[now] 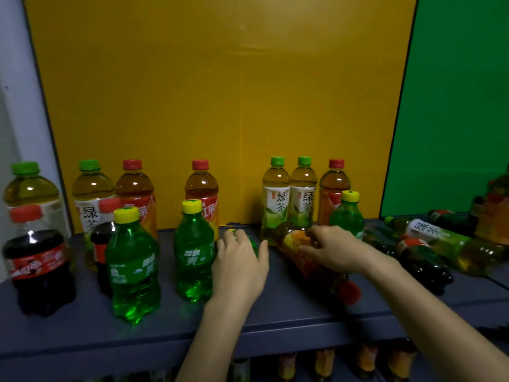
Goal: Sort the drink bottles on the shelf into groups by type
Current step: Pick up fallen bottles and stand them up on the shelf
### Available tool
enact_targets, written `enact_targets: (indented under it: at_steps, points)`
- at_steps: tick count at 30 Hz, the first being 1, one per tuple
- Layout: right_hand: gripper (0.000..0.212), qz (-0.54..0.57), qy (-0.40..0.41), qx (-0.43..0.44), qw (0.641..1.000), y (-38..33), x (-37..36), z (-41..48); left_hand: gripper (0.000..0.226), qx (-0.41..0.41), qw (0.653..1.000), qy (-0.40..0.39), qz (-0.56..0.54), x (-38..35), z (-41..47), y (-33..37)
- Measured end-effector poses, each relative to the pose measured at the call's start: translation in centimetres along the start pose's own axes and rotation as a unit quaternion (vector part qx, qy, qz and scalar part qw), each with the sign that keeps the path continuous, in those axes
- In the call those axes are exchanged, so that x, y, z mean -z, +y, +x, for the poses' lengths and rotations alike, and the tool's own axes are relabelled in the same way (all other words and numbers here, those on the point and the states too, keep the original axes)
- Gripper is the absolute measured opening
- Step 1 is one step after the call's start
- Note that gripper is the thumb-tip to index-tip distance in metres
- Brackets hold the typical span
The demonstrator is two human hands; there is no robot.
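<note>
Here, on my feed, the left hand [239, 260] lies over a green soda bottle [254, 244] that rests on its side on the dark shelf [275, 310]. The fingers [234, 238] are curled across its body, and its yellow cap pokes out just past the fingertips. The right hand [330, 249] grasps a red tea bottle [311, 267], also lying down. Its fingers [312, 239] bend round the orange label, and its red cap points back toward the wrist and the shelf's front edge. Just left of the left fingers stand two upright green sodas [194, 252], with a cola bottle [38, 260] farther out that way. Beyond the fingertips of both hands, between them, two green tea bottles [275, 199] stand side by side and touching. An upright red tea [332, 194] and a small green soda [347, 216] stand just past the right fingers. Right of those fingers and well apart, a green tea bottle on its side [440, 238] and a toppled cola [421, 260] lie close together. A yellow backboard [220, 106] rises behind it all.
</note>
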State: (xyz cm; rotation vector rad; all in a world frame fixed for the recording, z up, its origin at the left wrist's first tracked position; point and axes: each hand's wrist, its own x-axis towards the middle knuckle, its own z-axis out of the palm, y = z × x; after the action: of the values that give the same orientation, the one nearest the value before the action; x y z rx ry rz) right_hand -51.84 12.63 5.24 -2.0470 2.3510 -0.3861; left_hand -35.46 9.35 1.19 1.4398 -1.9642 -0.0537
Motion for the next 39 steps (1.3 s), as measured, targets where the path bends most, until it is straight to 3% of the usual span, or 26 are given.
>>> enact_targets:
  at_steps: [5,12,19,25,30,35,39]
  points:
    - [0.065,-0.012,0.023,-0.011,1.000,1.5,-1.6,-2.4,0.066,0.135,0.980,-0.130,0.062,-2.0,3.2,1.0]
    - [0.081,0.029,0.072,-0.048,0.996,2.5,-3.5,-5.2,0.091,0.266,0.948,-0.176,0.003,-2.8,5.8,0.7]
    - [0.082,0.181,0.206,-0.074,0.959,2.8,-6.3,-6.3,0.068,0.210,0.962,-0.173,0.029,-3.0,5.4,0.6]
    - [0.074,0.202,0.271,-0.067,0.939,2.8,-7.8,-5.6,0.068,0.213,0.969,-0.123,-0.013,-3.5,4.4,0.3]
    - [0.071,0.235,0.326,-0.012,0.916,3.2,-8.0,-5.8,0.067,0.188,0.979,-0.068,-0.044,-3.3,2.8,0.3]
    - [0.070,0.329,0.381,0.055,0.862,2.6,-6.3,-5.6,0.069,0.127,0.982,-0.011,-0.140,-2.9,1.1,-0.6]
    - [0.068,0.370,0.394,0.092,0.836,1.4,-3.7,-4.5,0.075,0.070,0.964,0.030,-0.254,-2.8,0.0,-1.3]
